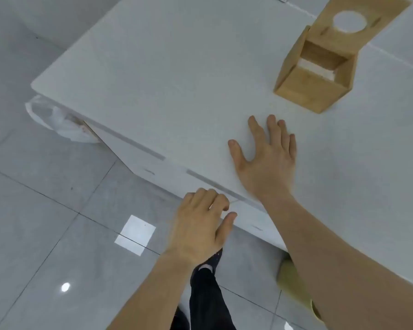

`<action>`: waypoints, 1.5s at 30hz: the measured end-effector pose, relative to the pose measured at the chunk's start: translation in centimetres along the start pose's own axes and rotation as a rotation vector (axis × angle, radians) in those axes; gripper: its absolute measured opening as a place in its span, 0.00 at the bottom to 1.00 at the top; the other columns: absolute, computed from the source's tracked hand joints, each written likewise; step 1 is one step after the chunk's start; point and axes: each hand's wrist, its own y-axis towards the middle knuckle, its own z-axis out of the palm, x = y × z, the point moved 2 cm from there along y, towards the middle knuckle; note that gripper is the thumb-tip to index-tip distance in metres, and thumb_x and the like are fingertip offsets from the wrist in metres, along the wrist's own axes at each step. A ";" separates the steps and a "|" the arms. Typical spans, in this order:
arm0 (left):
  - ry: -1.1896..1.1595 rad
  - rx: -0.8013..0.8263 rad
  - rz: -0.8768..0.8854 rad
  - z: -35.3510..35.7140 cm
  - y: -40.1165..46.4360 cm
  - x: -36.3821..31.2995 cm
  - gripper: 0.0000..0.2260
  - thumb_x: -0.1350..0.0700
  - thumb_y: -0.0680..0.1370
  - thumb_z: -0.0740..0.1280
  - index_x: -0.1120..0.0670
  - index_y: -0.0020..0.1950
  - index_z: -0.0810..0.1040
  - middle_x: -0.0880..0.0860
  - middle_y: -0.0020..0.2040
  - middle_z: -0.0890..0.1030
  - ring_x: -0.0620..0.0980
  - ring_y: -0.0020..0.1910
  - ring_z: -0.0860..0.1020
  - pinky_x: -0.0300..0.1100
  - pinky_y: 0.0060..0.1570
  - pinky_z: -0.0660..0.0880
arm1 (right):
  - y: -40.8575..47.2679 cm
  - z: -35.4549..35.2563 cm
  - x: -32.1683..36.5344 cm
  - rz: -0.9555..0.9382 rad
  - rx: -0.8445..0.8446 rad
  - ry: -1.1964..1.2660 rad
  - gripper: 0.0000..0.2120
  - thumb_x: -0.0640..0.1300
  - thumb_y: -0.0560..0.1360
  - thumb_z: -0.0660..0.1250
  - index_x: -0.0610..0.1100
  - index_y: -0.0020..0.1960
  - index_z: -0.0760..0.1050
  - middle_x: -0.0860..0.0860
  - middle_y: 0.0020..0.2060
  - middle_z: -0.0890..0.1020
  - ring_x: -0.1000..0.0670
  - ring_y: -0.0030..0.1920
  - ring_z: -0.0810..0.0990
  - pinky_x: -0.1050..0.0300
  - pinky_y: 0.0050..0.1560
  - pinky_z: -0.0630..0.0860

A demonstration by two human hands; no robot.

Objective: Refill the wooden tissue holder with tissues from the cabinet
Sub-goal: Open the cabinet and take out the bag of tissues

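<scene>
Two bare forearms reach in from the bottom edge. One left hand (200, 222) hangs at the front edge of the white cabinet (177, 79), fingers curled loosely just by the thin grey groove on the cabinet front, with nothing held; whether the fingertips touch the front I cannot tell. One right hand (265, 160) lies on the cabinet top near the front edge, palm down, fingers spread wide, holding nothing.

Beyond the right hand, toward the far right corner of the top, stands one wooden tissue holder (312, 89). It is a light brown square box, and its hinged lid (358, 22) stands open, showing a round hole in the middle. Inside the box a low white stack of tissues (315, 69) shows at the bottom. No label or writing can be read on it.

One crumpled plastic bag (57, 120) shows under the left corner of the cabinet, on the grey tiled floor (45, 210).
</scene>
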 end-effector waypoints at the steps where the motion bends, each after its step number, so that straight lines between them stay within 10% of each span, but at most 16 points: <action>1: 0.013 0.060 0.028 0.9 -0.3 0.1 0.11 0.47 0.79 0.65 0.52 0.53 0.81 0.48 0.49 0.81 0.52 0.49 0.79 0.45 0.56 0.73 | 0.0 0.0 0.0 0.001 0.002 0.002 0.36 0.70 0.78 0.50 0.54 0.81 0.61 0.45 0.82 0.60 0.43 0.82 0.54 0.40 0.81 0.52; 5: 0.155 0.192 0.037 3.0 -0.1 0.5 0.25 0.44 0.79 0.61 0.53 0.74 0.72 0.51 0.70 0.76 0.54 0.73 0.71 0.54 0.78 0.62 | 0.2 0.3 -0.1 0.009 -0.017 0.001 0.36 0.70 0.78 0.52 0.55 0.80 0.61 0.45 0.82 0.60 0.43 0.82 0.54 0.40 0.81 0.52; 16: 0.290 0.181 -0.017 3.5 0.3 0.6 0.29 0.42 0.80 0.61 0.55 0.78 0.67 0.55 0.77 0.69 0.60 0.79 0.63 0.59 0.81 0.51 | 0.0 0.3 0.0 -0.004 -0.031 -0.025 0.36 0.70 0.78 0.51 0.54 0.81 0.61 0.45 0.82 0.60 0.43 0.82 0.54 0.40 0.81 0.52; 32: 0.247 -0.008 -0.182 -2.4 -12.2 4.6 0.15 0.43 0.80 0.62 0.52 0.47 0.80 0.51 0.50 0.81 0.54 0.58 0.80 0.48 0.60 0.78 | -0.3 0.0 0.1 -0.027 -0.004 -0.005 0.35 0.70 0.79 0.51 0.54 0.81 0.60 0.45 0.82 0.60 0.42 0.82 0.54 0.40 0.82 0.50; 45: 0.319 -0.113 -0.471 -5.9 -19.0 9.4 0.11 0.47 0.77 0.71 0.54 0.43 0.79 0.50 0.48 0.80 0.51 0.55 0.78 0.41 0.40 0.78 | -0.5 0.0 0.3 -0.077 -0.049 0.001 0.33 0.67 0.80 0.53 0.50 0.79 0.63 0.41 0.77 0.65 0.36 0.77 0.62 0.34 0.78 0.57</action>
